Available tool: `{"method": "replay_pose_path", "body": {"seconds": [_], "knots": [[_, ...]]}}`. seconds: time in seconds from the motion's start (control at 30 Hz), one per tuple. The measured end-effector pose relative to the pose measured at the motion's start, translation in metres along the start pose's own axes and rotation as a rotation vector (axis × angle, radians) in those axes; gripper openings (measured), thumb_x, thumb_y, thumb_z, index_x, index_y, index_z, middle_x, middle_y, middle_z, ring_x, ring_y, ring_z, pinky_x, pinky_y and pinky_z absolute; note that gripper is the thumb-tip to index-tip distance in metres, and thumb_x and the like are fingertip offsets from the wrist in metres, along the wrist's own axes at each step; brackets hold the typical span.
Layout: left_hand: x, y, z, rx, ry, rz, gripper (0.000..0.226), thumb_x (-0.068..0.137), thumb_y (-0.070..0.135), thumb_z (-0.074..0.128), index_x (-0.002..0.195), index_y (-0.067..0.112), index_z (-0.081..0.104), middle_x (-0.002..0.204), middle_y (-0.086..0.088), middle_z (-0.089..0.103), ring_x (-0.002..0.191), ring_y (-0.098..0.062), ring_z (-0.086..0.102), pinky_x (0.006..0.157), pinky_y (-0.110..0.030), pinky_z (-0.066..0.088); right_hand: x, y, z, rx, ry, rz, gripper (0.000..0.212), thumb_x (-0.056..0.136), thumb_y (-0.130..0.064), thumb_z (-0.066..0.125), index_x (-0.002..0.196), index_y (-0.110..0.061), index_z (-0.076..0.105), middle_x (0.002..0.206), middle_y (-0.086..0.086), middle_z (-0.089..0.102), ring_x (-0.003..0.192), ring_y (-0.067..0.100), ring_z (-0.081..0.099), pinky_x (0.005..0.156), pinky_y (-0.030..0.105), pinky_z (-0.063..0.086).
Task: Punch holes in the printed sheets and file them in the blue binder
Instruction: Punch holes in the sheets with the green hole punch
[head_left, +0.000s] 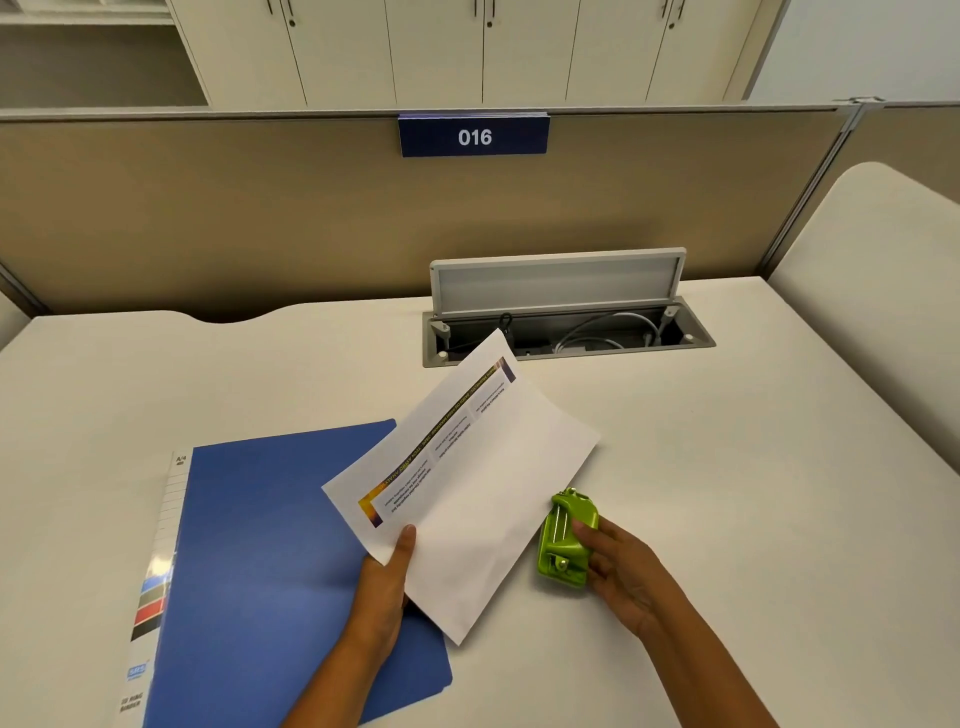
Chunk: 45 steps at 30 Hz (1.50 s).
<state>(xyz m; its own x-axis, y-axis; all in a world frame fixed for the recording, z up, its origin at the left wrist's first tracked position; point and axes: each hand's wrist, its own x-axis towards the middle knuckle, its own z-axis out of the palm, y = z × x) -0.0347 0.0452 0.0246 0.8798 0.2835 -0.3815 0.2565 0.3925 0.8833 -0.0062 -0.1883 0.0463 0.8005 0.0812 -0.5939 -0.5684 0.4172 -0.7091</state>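
Sheets: the printed sheets (462, 493) are held just above the desk near its front edge, tilted, one corner over the blue binder, the opposite long edge reaching the hole punch.
Handling: thin and floppy by the look of them, light, easily creased; several sheets could slip out of line, so pinch them near an edge and keep the stack squared.
Left hand: the left hand (382, 582) pinches the near corner of the sheets, thumb on top, fingers clamped underneath.
Hole punch: a small green hole punch (567, 540) stands on the desk to the right of the sheets; rigid, light enough to skid when pressed.
Right hand: the right hand (618, 566) has its fingers closed on the punch's right side.
Binder: the blue binder (270, 545) lies shut and flat towards the front left of the desk (727, 467); stiff covers, best lifted by the free edge.
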Motion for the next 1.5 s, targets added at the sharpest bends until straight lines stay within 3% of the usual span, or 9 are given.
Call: {"method": "replay_pose_path", "body": {"seconds": [0.33,0.47,0.57,0.67,0.8,0.97,1.17,1.33,1.5], "knots": [[0.001,-0.001,-0.004,-0.015,-0.064,-0.014,0.019,0.092,0.020,0.047,0.109,0.028,0.049,0.102,0.001,0.063,0.093,-0.020,0.061,0.062,-0.025,0.058,0.006,-0.005,0.006,0.152,0.060,-0.083,0.023,0.086,-0.006,0.056,0.109,-0.009,0.059,0.097,0.010,0.067,0.068,0.016,0.070,0.054,0.025,0.058],[0.001,-0.002,-0.005,0.003,-0.085,-0.003,0.066,0.052,0.061,0.075,0.106,0.031,0.052,0.103,0.003,0.066,0.095,-0.019,0.063,0.063,-0.026,0.058,0.009,-0.003,0.008,0.244,0.109,-0.134,0.021,0.087,-0.009,0.056,0.108,-0.009,0.059,0.098,0.009,0.065,0.065,0.014,0.071,0.052,0.025,0.057],[0.003,-0.006,-0.006,-0.003,-0.062,-0.004,0.037,0.083,0.035,0.058,0.117,0.025,0.048,0.108,0.000,0.063,0.097,-0.020,0.062,0.063,-0.024,0.058,0.013,0.001,0.012,0.257,0.130,-0.178,0.027,0.087,-0.012,0.056,0.114,-0.008,0.057,0.102,0.010,0.064,0.080,0.020,0.067,0.063,0.028,0.060],[0.003,-0.004,-0.004,0.001,-0.072,-0.001,0.061,0.064,0.054,0.069,0.116,0.026,0.050,0.104,0.004,0.064,0.095,-0.017,0.062,0.069,-0.027,0.058,0.013,0.004,0.016,0.232,0.118,-0.189,0.028,0.087,-0.013,0.057,0.114,-0.008,0.058,0.106,0.014,0.062,0.080,0.021,0.067,0.068,0.030,0.057],[0.004,-0.004,-0.004,-0.002,-0.065,0.003,0.037,0.079,0.037,0.062,0.112,0.028,0.050,0.107,0.001,0.062,0.097,-0.019,0.060,0.086,-0.042,0.051,0.012,0.008,0.015,0.193,0.089,-0.177,0.029,0.086,-0.012,0.058,0.115,-0.007,0.058,0.110,0.017,0.061,0.085,0.025,0.067,0.069,0.033,0.059],[0.004,-0.005,-0.003,0.002,-0.043,-0.003,0.023,0.091,0.017,0.047,0.113,0.024,0.047,0.104,0.001,0.062,0.096,-0.020,0.059,0.092,-0.048,0.046,0.007,0.015,0.016,0.158,0.065,-0.152,0.032,0.084,-0.011,0.059,0.116,-0.006,0.058,0.104,0.015,0.063,0.073,0.018,0.071,0.067,0.032,0.060],[0.005,-0.006,-0.004,0.038,-0.050,0.008,0.026,0.092,0.019,0.046,0.118,0.023,0.046,0.107,0.001,0.062,0.097,-0.018,0.060,0.076,-0.031,0.055,-0.003,0.026,0.024,0.121,0.045,-0.109,0.068,0.039,-0.032,0.086,0.099,-0.008,0.066,0.088,0.011,0.071,0.072,0.019,0.071,0.057,0.029,0.057],[0.004,-0.004,-0.004,0.042,-0.058,0.006,0.022,0.092,0.020,0.045,0.114,0.025,0.046,0.104,0.004,0.062,0.095,-0.016,0.061,0.073,-0.028,0.055,-0.006,0.029,0.028,0.143,0.033,-0.070,0.021,0.082,-0.010,0.061,0.103,-0.003,0.063,0.087,0.012,0.069,0.066,0.016,0.071,0.056,0.027,0.058],[0.001,-0.001,0.000,0.045,-0.061,0.019,0.017,0.093,0.018,0.044,0.103,0.032,0.048,0.102,0.006,0.062,0.093,-0.015,0.061,0.076,-0.031,0.053,-0.005,0.026,0.027,0.144,0.050,-0.045,0.012,0.085,-0.010,0.059,0.095,-0.006,0.064,0.077,0.007,0.073,0.064,0.014,0.071,0.055,0.025,0.058]]}}
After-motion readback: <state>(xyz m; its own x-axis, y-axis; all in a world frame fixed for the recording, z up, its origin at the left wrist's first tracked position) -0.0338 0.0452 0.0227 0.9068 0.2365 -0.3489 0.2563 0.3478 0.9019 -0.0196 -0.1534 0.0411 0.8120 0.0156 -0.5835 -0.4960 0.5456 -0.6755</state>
